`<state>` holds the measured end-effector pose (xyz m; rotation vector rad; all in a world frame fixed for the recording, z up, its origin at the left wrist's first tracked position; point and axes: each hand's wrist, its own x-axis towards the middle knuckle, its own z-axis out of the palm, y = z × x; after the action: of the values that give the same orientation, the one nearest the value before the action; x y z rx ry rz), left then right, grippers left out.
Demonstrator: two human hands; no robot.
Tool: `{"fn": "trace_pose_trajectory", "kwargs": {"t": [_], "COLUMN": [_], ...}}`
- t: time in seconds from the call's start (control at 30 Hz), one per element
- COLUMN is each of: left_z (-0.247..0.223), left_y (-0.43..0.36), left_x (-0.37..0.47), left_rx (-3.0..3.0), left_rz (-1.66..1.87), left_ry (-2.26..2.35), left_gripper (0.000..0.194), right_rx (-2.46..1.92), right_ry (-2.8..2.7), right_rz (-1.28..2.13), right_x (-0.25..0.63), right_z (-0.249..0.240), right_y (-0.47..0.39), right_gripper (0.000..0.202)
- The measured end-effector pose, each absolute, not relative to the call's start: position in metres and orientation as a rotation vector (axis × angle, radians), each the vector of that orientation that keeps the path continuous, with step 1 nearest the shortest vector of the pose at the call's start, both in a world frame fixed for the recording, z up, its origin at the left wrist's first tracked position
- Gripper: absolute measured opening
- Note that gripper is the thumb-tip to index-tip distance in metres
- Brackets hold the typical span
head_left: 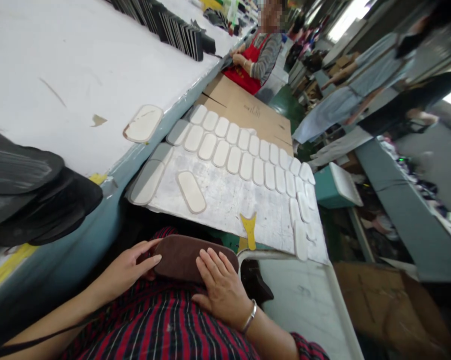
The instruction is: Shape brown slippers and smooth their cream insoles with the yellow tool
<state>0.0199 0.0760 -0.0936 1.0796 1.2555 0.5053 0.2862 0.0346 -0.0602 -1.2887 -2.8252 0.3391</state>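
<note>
A dark brown rounded oblong piece (180, 257) lies across my lap, near the bottom middle of the head view. My left hand (140, 262) grips its left end, thumb on top and the other fingers partly hidden beyond the edge. On the right part of the piece, my right hand (219, 282) rests flat with its fingers stretched out. Ahead, a whitish board (244, 200) bears rows of pale oval pieces with grey rims. One such oval (191, 192) lies apart from the rows, and a yellow forked piece (249, 230) is at the board's near edge.
Dark flat pieces (18, 185) are stacked at the left on a white table (78, 60) with a blue edge. Another pale oval (144, 123) lies at that edge. A cardboard sheet (248, 110) is behind the board. A person in a red apron (250, 62) sits beyond; others stand right.
</note>
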Motion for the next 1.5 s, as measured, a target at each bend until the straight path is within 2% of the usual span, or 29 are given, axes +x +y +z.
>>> {"fn": "trace_pose_trajectory", "kwargs": {"t": [0.1, 0.23, 0.3, 0.43, 0.67, 1.13, 1.33, 1.5], "left_z": [-0.098, -0.094, -0.09, -0.085, -0.084, -0.088, -0.082, -0.078], "left_y": [0.078, 0.08, 0.08, 0.075, 0.066, 0.065, 0.063, 0.063], "left_x": [0.017, 0.015, 0.016, 0.016, 0.029, 0.03, 0.04, 0.04], "left_rx": [1.049, 0.96, 0.911, 0.893, 0.929, 1.005, 0.97, 0.943], "left_rz": [0.472, 0.422, 0.427, 0.461, 0.322, 0.431, 0.458, 0.431], "left_ry": [1.251, 1.241, 1.23, 1.249, 1.227, 1.156, 1.144, 1.144], "left_gripper": [0.059, 0.064, 0.064, 0.064, 0.079, 0.083, 0.081, 0.084], "right_rx": [-1.408, -1.517, -1.576, -1.577, -1.508, -1.316, -1.292, -1.394], "right_ry": [-2.729, -2.52, -2.434, -2.521, -2.679, -2.69, -2.678, -2.65], "right_rz": [0.378, 0.492, 0.466, 0.493, 0.508, 0.411, 0.359, 0.302], "right_x": [0.316, 0.328, 0.326, 0.312, 0.298, 0.221, 0.248, 0.307], "right_z": [-0.054, -0.047, -0.048, -0.056, -0.059, -0.063, -0.067, -0.066], "right_y": [0.019, 0.023, 0.036, 0.059, 0.068, 0.08, 0.06, 0.025], "right_gripper": [0.067, 0.044, 0.041, 0.046, 0.068, 0.066, 0.062, 0.071]}}
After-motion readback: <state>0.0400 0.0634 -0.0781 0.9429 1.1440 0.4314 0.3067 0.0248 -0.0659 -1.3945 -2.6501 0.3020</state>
